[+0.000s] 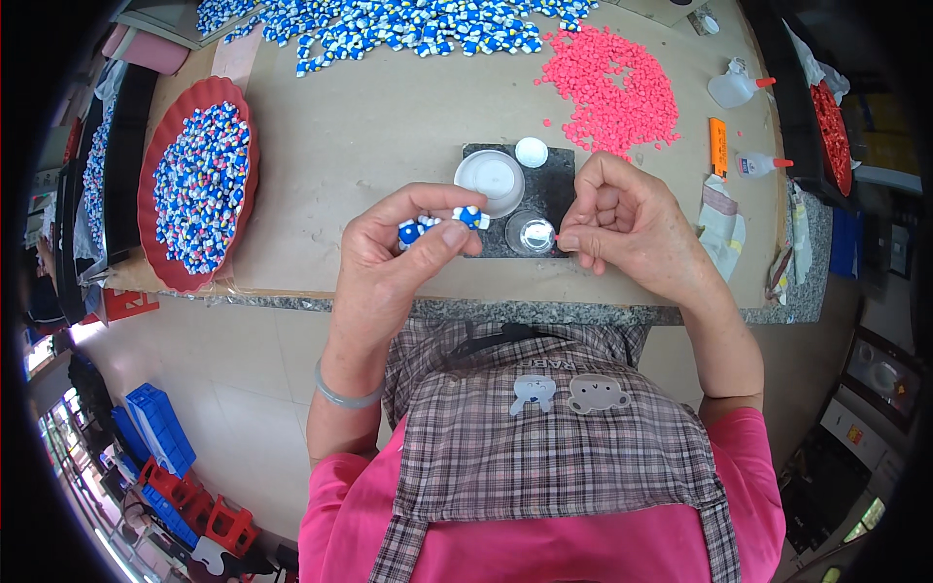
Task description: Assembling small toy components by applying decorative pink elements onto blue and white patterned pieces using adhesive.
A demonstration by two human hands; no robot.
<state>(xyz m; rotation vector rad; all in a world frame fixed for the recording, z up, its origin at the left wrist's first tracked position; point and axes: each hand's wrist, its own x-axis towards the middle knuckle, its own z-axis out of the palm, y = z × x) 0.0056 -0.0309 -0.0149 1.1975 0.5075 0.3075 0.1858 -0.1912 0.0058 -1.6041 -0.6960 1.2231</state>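
Far left of the grip: red tray [155, 146] heaped with small blue-white-yellow figurines, well apart from both hands. Not in play right now.

Left hand [394, 257]: fingers curled around a small clutch of blue-and-white figurines [428, 228], one figurine [470, 216] pushed out past the thumb tip and pinched there. Exposed end points right, toward the other hand. Best kept that way: spares parked deep in the palm, only one piece presented, thumb clear of the face being worked.

Just above and right of the pinch: white round dish [491, 182] on a dark stone slab [554, 194], white cap [531, 152] behind it, small clear cup [532, 233] just right of the held figurine. Contents of the cup not readable; looks like a dip pot.

Right hand [622, 223]: thumb and forefinger pressed together at the tips, right beside the clear cup. Something tiny likely pinched there, possibly one pink piece, but too small to confirm.

Judgement: short travel between the two pinches, so keep wrists near the table edge [583, 313] and move fingertips only. Line up the small part before closing the gap; light press, no twisting.

Beyond the right hand: pile of pink pellets [612, 87], then orange-capped squeeze bottles [739, 87] farther right. Risk: sleeve or knuckle dragging through the pellets.
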